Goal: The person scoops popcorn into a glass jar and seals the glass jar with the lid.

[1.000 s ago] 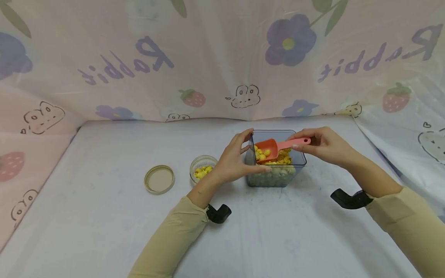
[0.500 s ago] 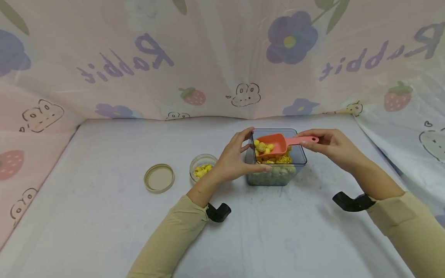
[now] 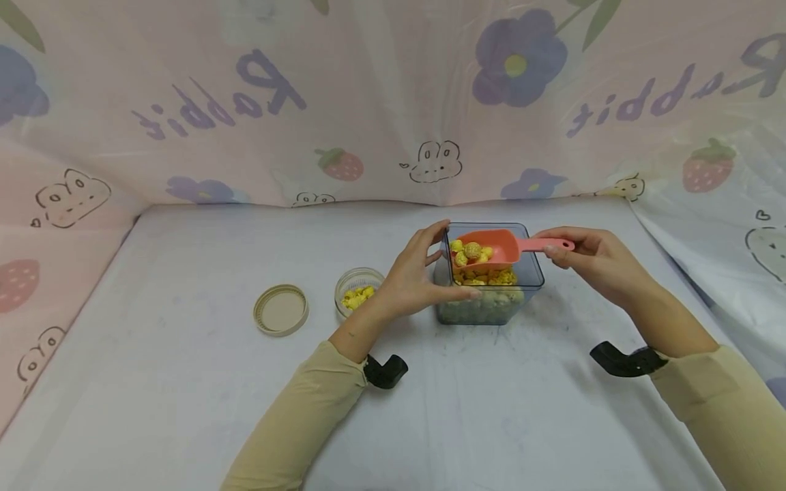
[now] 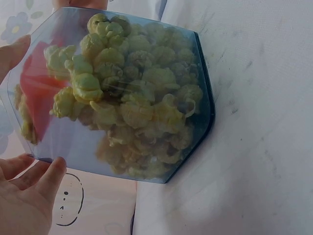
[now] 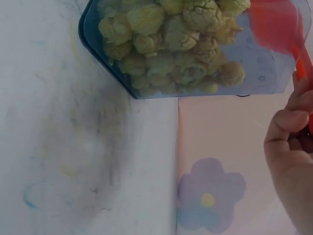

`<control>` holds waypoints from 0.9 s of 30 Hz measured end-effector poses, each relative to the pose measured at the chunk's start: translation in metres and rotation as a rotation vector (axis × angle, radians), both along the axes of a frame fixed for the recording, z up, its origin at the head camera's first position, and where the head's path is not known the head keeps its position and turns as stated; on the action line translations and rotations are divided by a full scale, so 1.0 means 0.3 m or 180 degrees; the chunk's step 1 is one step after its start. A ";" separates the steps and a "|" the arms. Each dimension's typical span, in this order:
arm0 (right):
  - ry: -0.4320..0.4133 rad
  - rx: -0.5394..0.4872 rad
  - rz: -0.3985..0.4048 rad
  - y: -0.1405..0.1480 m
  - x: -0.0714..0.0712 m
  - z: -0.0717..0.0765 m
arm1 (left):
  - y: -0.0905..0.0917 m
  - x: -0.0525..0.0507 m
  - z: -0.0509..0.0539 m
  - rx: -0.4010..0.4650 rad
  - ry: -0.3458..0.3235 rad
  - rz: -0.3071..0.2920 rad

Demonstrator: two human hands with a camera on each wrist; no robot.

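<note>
The scoop [image 3: 496, 248], loaded with popcorn [image 3: 471, 250], sits in the mouth of the container [image 3: 529, 273], its handle crossing the rim toward 3 o'clock. The right hand [image 3: 598, 262] pinches this handle in its grip. The left hand [image 3: 408, 283] holds the container at its 9 o'clock side, its grip curved between thumb and fingers. Obstruction: this hand stands between container and jar [image 3: 358, 277]. Farther toward 9 o'clock, a lid [image 3: 281, 310] lies on the surface [image 3: 172, 354]. Printed cloth [image 3: 381, 102] bounds 12 o'clock.
</note>
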State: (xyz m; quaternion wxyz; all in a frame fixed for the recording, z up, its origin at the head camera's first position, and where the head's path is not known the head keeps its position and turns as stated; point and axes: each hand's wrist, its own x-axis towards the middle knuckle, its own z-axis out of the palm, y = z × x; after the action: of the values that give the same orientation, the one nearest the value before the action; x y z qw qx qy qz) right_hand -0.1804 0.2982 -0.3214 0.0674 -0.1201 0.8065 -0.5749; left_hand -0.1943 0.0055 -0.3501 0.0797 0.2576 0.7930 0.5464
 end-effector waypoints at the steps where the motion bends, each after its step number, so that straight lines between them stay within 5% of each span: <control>1: -0.0039 -0.0118 0.0008 0.003 0.003 -0.001 | 0.000 0.000 0.000 0.0020 0.0004 -0.0005; 9: -0.0004 -0.0992 0.0274 0.019 0.018 -0.011 | -0.001 0.000 0.005 0.0058 0.0001 -0.0022; 20: 0.0072 -0.1159 0.0281 0.019 0.028 -0.010 | -0.003 0.008 0.013 0.0031 -0.0034 -0.0043; 27: 0.0217 -0.1254 0.0320 0.000 0.027 0.007 | -0.013 0.020 0.026 -0.0285 0.0062 -0.0035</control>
State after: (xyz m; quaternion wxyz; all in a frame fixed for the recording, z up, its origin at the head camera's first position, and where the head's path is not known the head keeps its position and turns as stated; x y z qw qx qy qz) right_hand -0.1724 0.2982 -0.3194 0.0438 -0.1904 0.6733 -0.7131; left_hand -0.1884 0.0015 -0.3423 0.0865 0.2635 0.8159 0.5074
